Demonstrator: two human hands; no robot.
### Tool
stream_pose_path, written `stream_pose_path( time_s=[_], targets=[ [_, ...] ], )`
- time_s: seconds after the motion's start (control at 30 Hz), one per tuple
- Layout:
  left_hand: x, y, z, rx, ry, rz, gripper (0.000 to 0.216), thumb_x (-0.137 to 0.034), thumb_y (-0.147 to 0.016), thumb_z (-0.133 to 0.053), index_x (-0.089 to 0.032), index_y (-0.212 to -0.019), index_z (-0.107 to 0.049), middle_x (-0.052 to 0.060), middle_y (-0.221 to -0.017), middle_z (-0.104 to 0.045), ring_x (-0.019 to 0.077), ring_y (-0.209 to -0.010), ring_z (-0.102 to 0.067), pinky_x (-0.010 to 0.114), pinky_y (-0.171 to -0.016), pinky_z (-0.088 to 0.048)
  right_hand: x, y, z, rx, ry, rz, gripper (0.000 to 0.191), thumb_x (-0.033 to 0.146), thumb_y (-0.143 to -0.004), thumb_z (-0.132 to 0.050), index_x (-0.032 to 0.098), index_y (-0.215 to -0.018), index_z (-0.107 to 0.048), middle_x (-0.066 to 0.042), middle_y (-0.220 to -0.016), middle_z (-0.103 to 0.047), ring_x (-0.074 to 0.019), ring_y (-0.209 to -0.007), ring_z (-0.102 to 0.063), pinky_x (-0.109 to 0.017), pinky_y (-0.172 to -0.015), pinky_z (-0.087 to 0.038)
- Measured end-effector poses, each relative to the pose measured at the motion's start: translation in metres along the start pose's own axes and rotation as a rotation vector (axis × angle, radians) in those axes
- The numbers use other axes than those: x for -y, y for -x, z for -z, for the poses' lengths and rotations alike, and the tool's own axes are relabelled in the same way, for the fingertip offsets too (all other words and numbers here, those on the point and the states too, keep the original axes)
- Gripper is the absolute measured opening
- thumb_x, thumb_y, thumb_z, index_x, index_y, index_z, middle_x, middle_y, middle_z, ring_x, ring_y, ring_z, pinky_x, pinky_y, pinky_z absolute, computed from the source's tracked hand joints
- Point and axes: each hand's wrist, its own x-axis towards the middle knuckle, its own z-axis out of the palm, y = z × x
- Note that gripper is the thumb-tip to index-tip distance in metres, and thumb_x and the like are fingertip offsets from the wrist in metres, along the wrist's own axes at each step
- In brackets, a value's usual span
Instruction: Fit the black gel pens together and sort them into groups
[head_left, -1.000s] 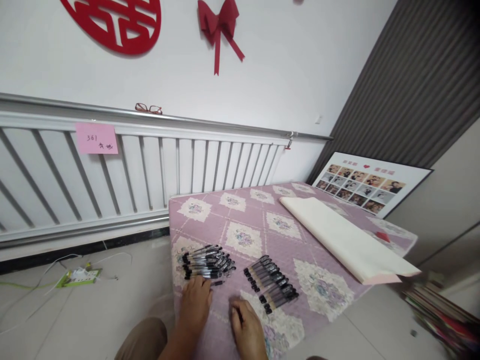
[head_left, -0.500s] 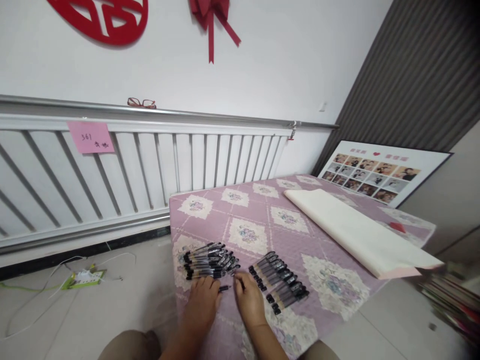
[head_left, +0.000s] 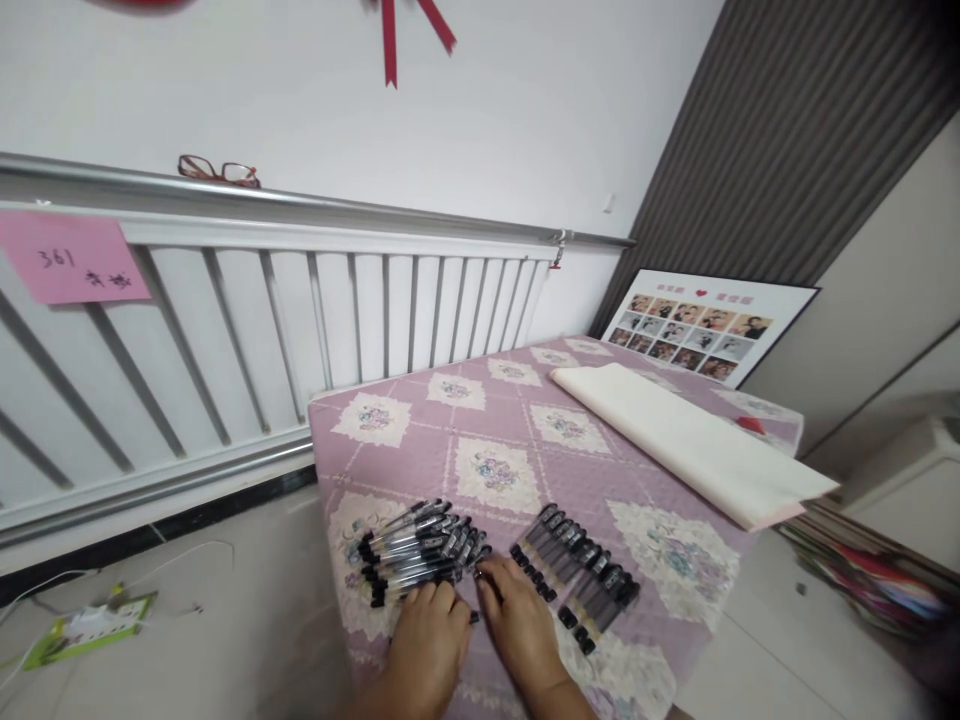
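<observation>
My left hand (head_left: 429,632) is closed round a pen whose black end (head_left: 474,617) shows past the fingers on the right; the rest of it is hidden. Close beside it, my right hand (head_left: 517,615) has its thumb and fingers curled together; I cannot make out what is in them. A loose pile of black gel pens (head_left: 420,548) lies just beyond my left hand, several overlapping with their dark ends to the right. To the right of my right hand, a slanted row of similar pens (head_left: 577,570) lies side by side on the floral tablecloth (head_left: 420,460).
A folded cream sheet (head_left: 675,435) lies across the table's right part, with a small red item (head_left: 751,425) behind it. A photo board (head_left: 697,325) leans at the back right. A radiator (head_left: 300,330) runs along the wall. A power strip (head_left: 90,630) sits on the floor at left.
The view has shifted right and closer. Both hands stay side by side between the pile and the row. The pen's black end still juts from my left hand.
</observation>
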Motion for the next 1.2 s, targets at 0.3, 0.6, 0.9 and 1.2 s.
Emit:
stream_pose_path(
  time_s=[0.3, 0.6, 0.9, 1.2],
  targets=[
    [0.013, 0.005, 0.009, 0.060, 0.122, -0.008, 0.013, -0.026, -0.087, -0.055, -0.022, -0.096, -0.064, 0.004, -0.099, -0.059, 0.0238, -0.097, -0.052, 0.037, -0.082, -0.040, 0.004, -0.003, 0.000, 0.031, 0.051, -0.076, 0.010, 0.024, -0.082, -0.053, 0.024, -0.089, -0.061, -0.003, -0.090, -0.063, -0.0190, -0.086, -0.061, -0.029, -0.078, -0.047],
    [0.015, 0.004, 0.021, 0.127, 0.098, -0.030, 0.019, -0.021, -0.091, -0.045, -0.020, -0.096, -0.064, 0.006, -0.099, -0.058, 0.0239, -0.097, -0.051, 0.037, -0.082, -0.040, 0.003, 0.000, -0.004, -0.023, 0.062, -0.001, 0.016, 0.024, -0.084, -0.048, 0.023, -0.081, -0.064, -0.005, -0.083, -0.063, -0.0196, -0.080, -0.060, -0.030, -0.074, -0.047],
    [0.020, 0.015, 0.026, 0.075, 0.116, -0.027, 0.018, -0.021, -0.090, -0.045, -0.020, -0.095, -0.062, 0.005, -0.098, -0.058, 0.0222, -0.097, -0.050, 0.035, -0.083, -0.039, 0.003, 0.021, -0.004, -0.223, -0.212, -0.146, 0.027, 0.031, -0.083, -0.046, 0.017, -0.099, -0.063, -0.009, -0.095, -0.069, -0.0209, -0.088, -0.063, -0.033, -0.081, -0.050],
    [0.021, 0.017, 0.030, 0.054, 0.140, 0.000, 0.015, -0.021, -0.091, -0.046, -0.021, -0.095, -0.061, 0.005, -0.097, -0.060, 0.0221, -0.096, -0.053, 0.035, -0.083, -0.038, 0.012, 0.034, -0.004, -0.247, -0.415, -0.299, 0.025, 0.038, -0.082, -0.052, 0.019, -0.093, -0.065, -0.008, -0.089, -0.070, -0.0218, -0.084, -0.064, -0.035, -0.081, -0.050]
  ],
)
